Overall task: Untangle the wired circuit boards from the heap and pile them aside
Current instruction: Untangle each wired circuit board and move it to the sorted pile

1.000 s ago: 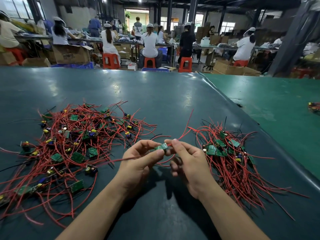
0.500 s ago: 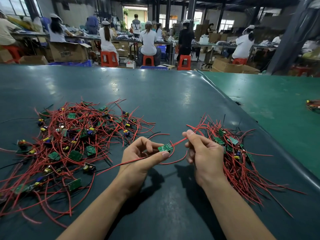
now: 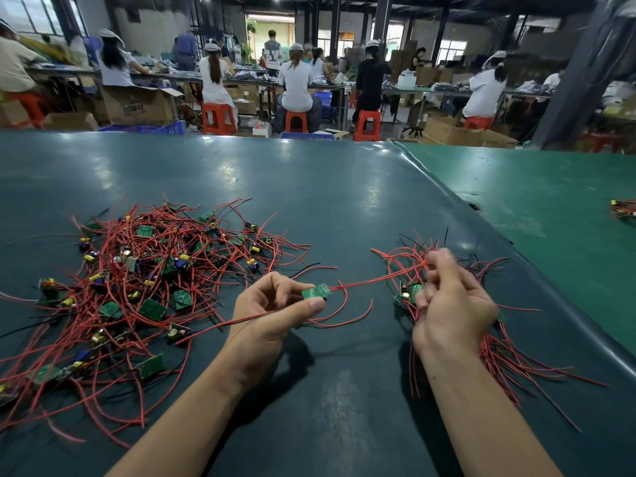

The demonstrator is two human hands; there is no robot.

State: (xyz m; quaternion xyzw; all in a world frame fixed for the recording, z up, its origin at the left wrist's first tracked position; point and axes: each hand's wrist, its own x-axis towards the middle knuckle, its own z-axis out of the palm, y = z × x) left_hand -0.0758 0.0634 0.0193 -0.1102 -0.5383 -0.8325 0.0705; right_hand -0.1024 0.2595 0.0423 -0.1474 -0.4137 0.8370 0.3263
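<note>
Two hands on one wired board

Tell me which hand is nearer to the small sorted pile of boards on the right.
The right hand. It hovers directly over the sorted pile, pinching a red wire. The left hand sits off to the pile's left, holding a green board between the pile and the big heap.

Both forearms extend forward from the lower edge of the view, bare to the elbow. Left hand: palm turned inward, thumb and forefinger extended and closed in a pinch, remaining fingers curled loosely. Right hand: raised slightly, back toward the camera, fingers curled tight; fingertips blurred.
</note>
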